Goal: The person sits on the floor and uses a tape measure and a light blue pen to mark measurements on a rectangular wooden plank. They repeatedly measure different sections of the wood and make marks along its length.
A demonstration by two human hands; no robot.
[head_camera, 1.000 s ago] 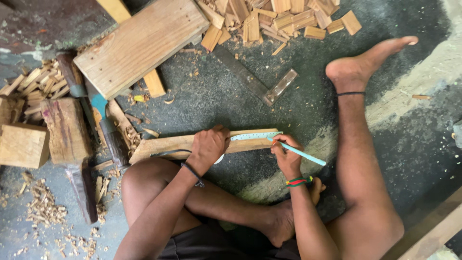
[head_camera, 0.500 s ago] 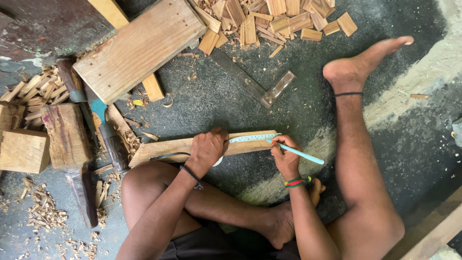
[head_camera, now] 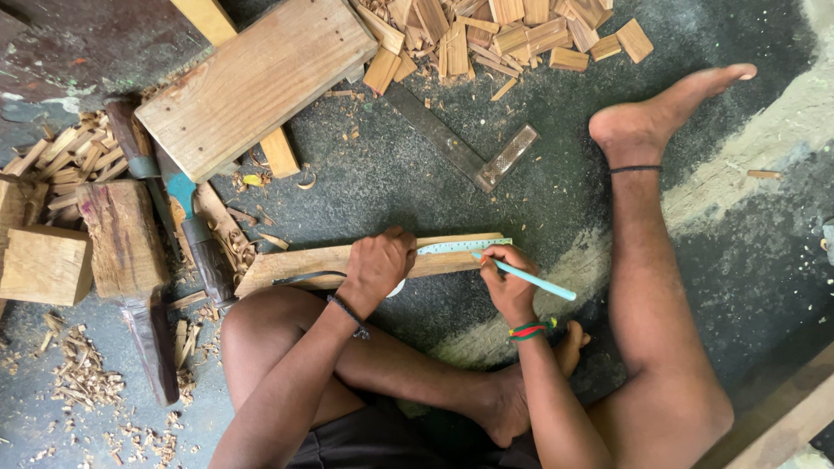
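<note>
A long thin wooden strip point(head_camera: 321, 260) lies across the floor in front of my knees. My left hand point(head_camera: 375, 267) presses down on it, pinning a pale ruler point(head_camera: 456, 246) flat along its right half. My right hand point(head_camera: 506, 281) grips a light blue pencil point(head_camera: 534, 280), whose tip touches the strip just below the ruler's right end. A dark cord circles my left wrist and a red and green band circles the right one.
A metal try square point(head_camera: 460, 142) lies just beyond the strip. A wide plank point(head_camera: 256, 82) and a heap of small wood offcuts point(head_camera: 512, 35) sit farther back. Wooden blocks point(head_camera: 43, 263), a hammer-like tool point(head_camera: 187, 221) and shavings lie left. My right leg point(head_camera: 647, 217) stretches out.
The view has shifted slightly. My right hand with the pencil has edged a little along the ruler; my left hand stays pressed on the strip.
</note>
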